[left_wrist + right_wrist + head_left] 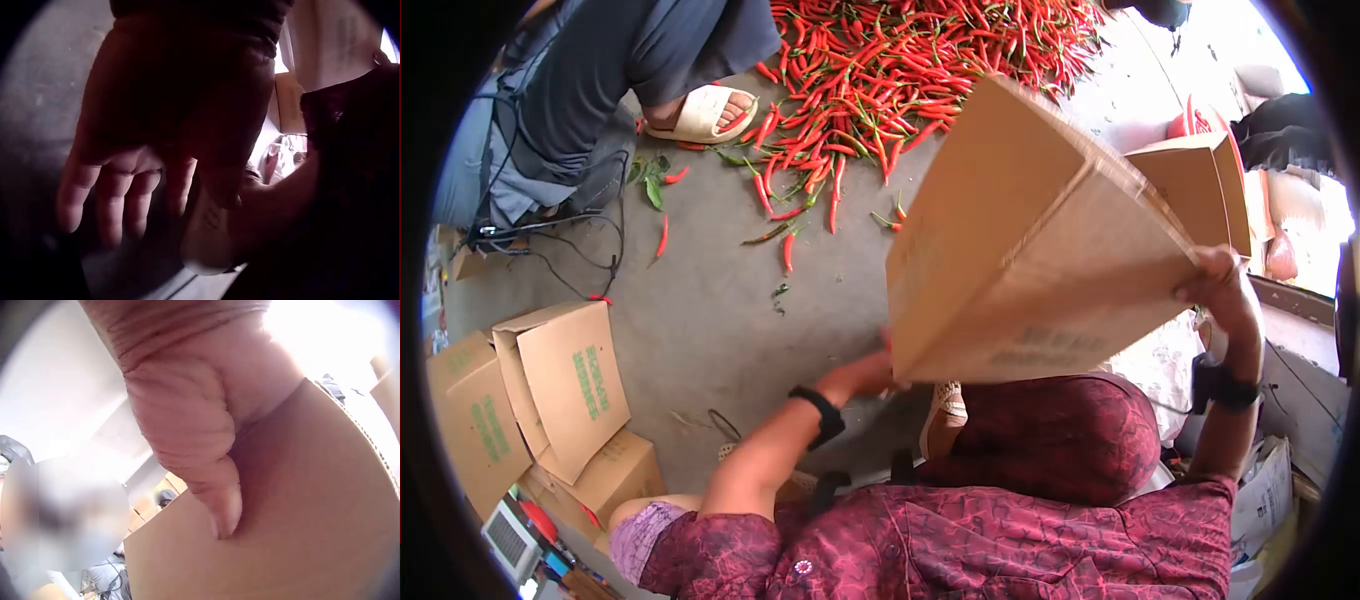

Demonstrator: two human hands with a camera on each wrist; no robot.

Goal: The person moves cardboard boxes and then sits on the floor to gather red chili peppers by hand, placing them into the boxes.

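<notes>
A folded brown cardboard box [1030,240] is held up in front of me, tilted, with faint green print near its lower edge. My right hand [1215,285] grips its right edge; in the right wrist view the thumb [219,500] presses on the cardboard [300,537]. My left hand [868,375] is just under the box's lower left corner. Whether it touches the box is hidden. In the left wrist view the left hand's fingers [125,194] hang relaxed and hold nothing, above my white sandal [206,237].
A big pile of red chillies [900,60] covers the concrete floor ahead, with loose ones scattered nearer. Another person's sandalled foot [705,112] is at the back left. Cardboard boxes [560,385] stand at my left and one more box [1200,185] at the right. Black cables [550,235] lie at the left.
</notes>
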